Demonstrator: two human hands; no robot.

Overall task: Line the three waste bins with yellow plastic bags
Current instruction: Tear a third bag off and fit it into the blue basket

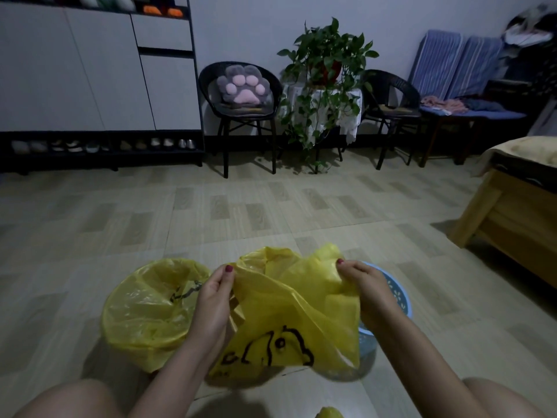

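Note:
A yellow plastic bag (289,315) with a black drawing hangs between my two hands, spread apart at its mouth. My left hand (215,300) pinches the bag's left edge and my right hand (366,292) pinches its right edge. Behind the bag and my right hand stands a light blue waste bin (399,297), mostly hidden. On the floor to the left stands another bin lined with a yellow bag (150,309) pulled over its rim. A scrap of yellow plastic (330,413) shows at the bottom edge.
My bare knees frame the bottom corners. A wooden bed frame (509,218) stands at the right. Along the far wall are a shoe cabinet (99,73), two black chairs (241,116) and a potted plant (324,70) on a stand. Tiled floor stretches between.

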